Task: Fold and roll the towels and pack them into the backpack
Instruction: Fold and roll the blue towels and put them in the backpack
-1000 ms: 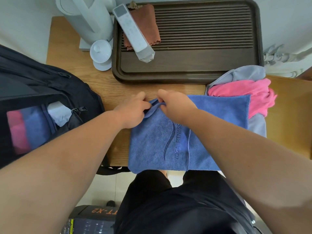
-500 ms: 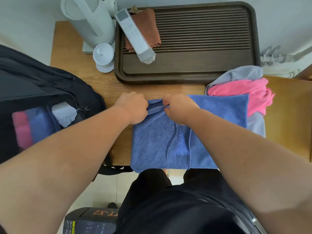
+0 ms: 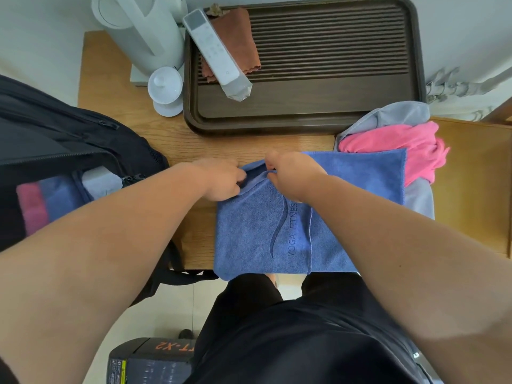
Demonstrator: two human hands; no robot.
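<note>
The left hand (image 3: 221, 180) and the right hand (image 3: 293, 176) both pinch the far edge of the blue towel (image 3: 263, 234), which spreads from under them back toward the person. Since a moment ago the edge has curled over a little more (the roll is starting). The open backpack (image 3: 69, 139) waits beside the left hand.

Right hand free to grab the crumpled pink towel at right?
Not yet, probably: right hand pinches the blue microfibre towel, whose corner overlaps the crumpled pink towel. Nothing else in the way.
</note>
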